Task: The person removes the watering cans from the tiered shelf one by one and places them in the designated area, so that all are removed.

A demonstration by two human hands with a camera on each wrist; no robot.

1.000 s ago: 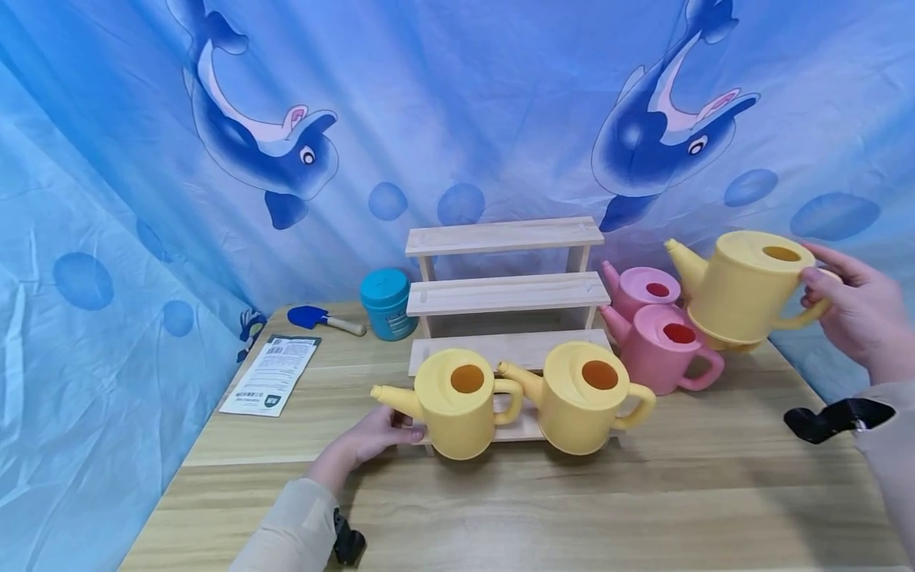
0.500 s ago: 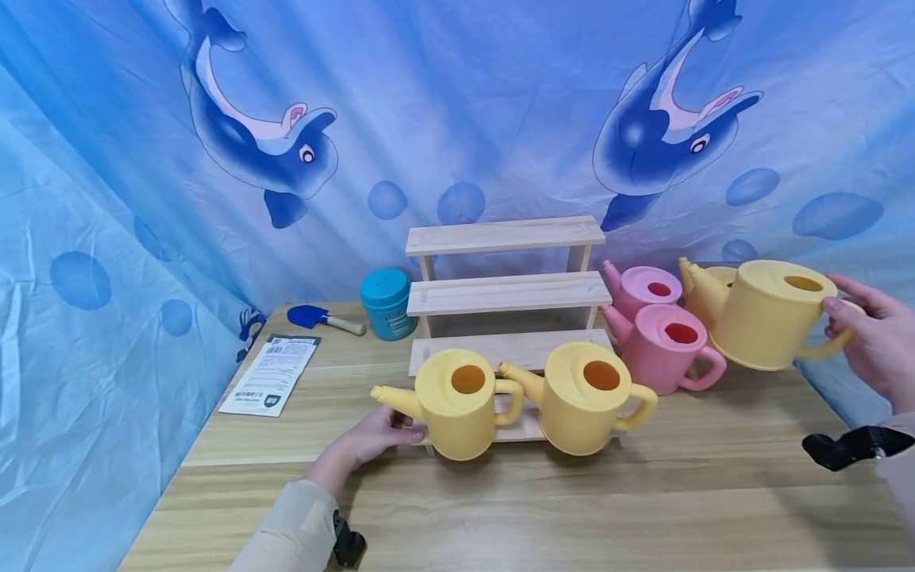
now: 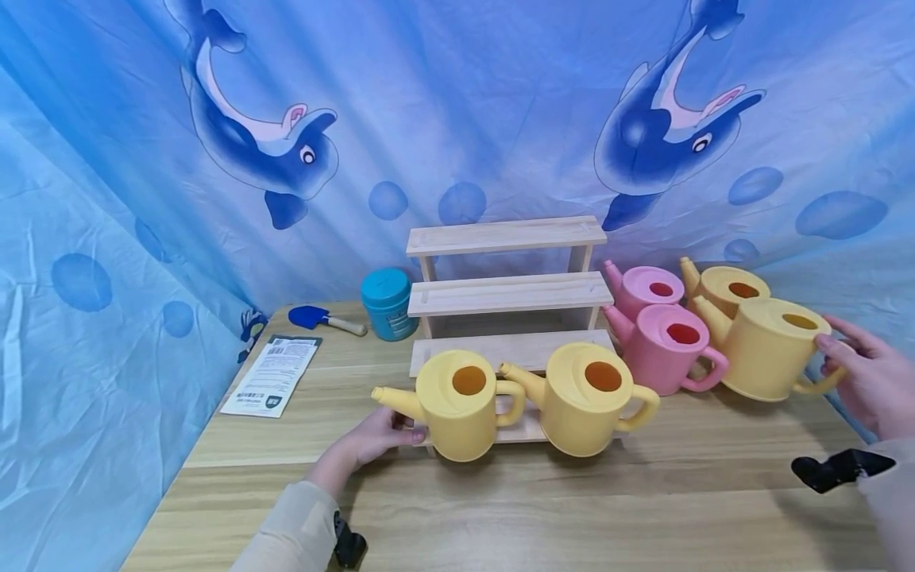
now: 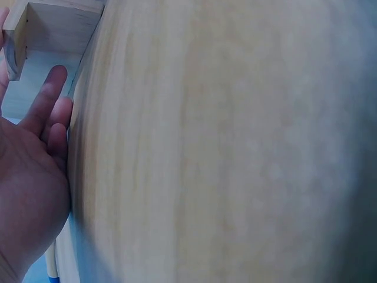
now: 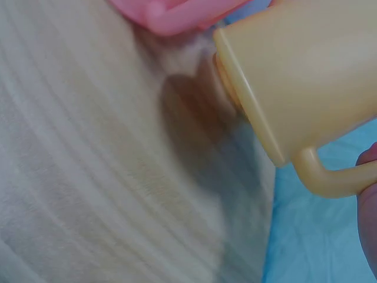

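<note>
My right hand grips the handle of a yellow watering can, upright at the right end of the table. In the right wrist view its base shows just off the table, over a shadow. Behind it stands another yellow watering can, partly hidden. Two pink watering cans stand to its left. My left hand holds the left end of the lowest board of a wooden tiered shelf; the left wrist view shows some fingers stretched beside the board end. Two yellow watering cans sit on that board, spouts pointing left.
A teal lidded tub stands left of the shelf. Further left lie a small blue trowel and a white printed packet. A blue dolphin-print curtain hangs behind the wooden table and along its sides.
My right hand has carried the yellow watering can to the right and then down beside the pink cans, uncovering the yellow can behind. My left hand has stayed in place.
</note>
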